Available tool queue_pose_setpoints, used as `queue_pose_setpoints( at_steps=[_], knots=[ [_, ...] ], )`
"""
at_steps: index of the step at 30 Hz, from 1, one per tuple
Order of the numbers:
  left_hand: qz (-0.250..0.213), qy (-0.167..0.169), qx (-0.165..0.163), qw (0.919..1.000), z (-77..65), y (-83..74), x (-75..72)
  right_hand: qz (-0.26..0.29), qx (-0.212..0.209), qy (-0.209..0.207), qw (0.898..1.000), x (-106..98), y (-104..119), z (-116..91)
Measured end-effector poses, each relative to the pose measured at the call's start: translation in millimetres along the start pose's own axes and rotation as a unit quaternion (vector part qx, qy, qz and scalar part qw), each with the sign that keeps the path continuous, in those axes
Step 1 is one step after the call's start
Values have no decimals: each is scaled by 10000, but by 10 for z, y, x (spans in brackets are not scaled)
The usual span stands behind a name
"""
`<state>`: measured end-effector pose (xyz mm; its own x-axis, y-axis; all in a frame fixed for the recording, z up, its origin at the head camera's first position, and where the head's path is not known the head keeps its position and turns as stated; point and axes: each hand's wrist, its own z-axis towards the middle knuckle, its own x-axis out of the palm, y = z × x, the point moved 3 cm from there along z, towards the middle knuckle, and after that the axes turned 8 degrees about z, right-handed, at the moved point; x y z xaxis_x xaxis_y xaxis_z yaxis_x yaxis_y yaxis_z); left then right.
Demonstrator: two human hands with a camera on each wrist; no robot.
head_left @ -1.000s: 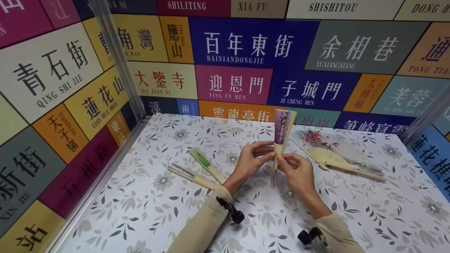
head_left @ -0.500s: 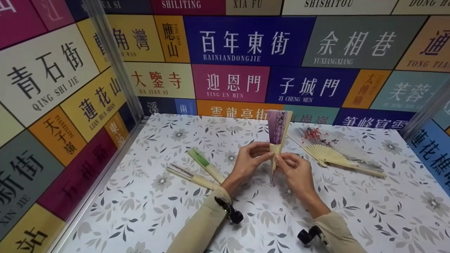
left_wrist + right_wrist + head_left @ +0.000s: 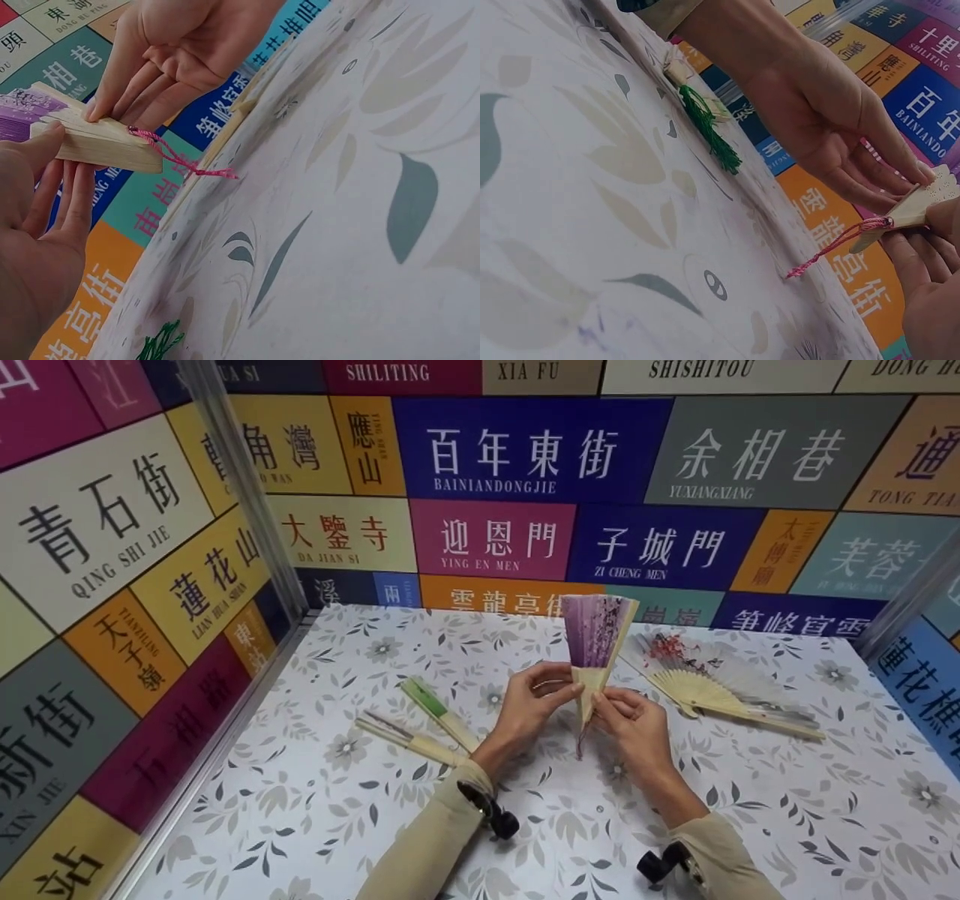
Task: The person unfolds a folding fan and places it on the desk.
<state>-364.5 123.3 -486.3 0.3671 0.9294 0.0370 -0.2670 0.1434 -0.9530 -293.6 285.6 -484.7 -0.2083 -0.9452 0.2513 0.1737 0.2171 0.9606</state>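
Observation:
Both hands hold a purple folding fan (image 3: 596,634) upright above the table, its leaf partly spread and its pale slats narrowing downward. My left hand (image 3: 529,701) pinches the slats from the left, thumb in front. On the other side my right hand (image 3: 634,727) pinches the fan close to its pivot. A pink cord (image 3: 184,159) hangs from the pivot end in the left wrist view. In the right wrist view, thumbs and fingers meet on the bare slats (image 3: 911,210); the purple leaf is mostly out of that view.
A spread grey fan with red blossoms (image 3: 705,682) lies at the right on the floral tablecloth (image 3: 300,780). Left of the hands lie a folded green fan (image 3: 427,701) and another folded fan (image 3: 405,735). A green tassel (image 3: 705,127) shows in the right wrist view. Lettered panels (image 3: 532,450) stand behind.
The purple fan has spread wider, its left edge moving left while the right edge stays near the right hand. Both hands keep hold of it and have barely moved.

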Motion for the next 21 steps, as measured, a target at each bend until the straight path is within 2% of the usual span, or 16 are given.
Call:
queue_pose_setpoints(
  at_steps=[4,10,21],
  knots=[
    [13,18,71,10000,0,1,3,193,65,-81,9998,-8,-11,4],
    [-207,147,80,9996,-10,8,17,448,2,-25,9990,18,-7,-7],
    [-333,140,-131,9993,-15,40,-17,351,62,164,9992,50,1,-48]
  ],
)
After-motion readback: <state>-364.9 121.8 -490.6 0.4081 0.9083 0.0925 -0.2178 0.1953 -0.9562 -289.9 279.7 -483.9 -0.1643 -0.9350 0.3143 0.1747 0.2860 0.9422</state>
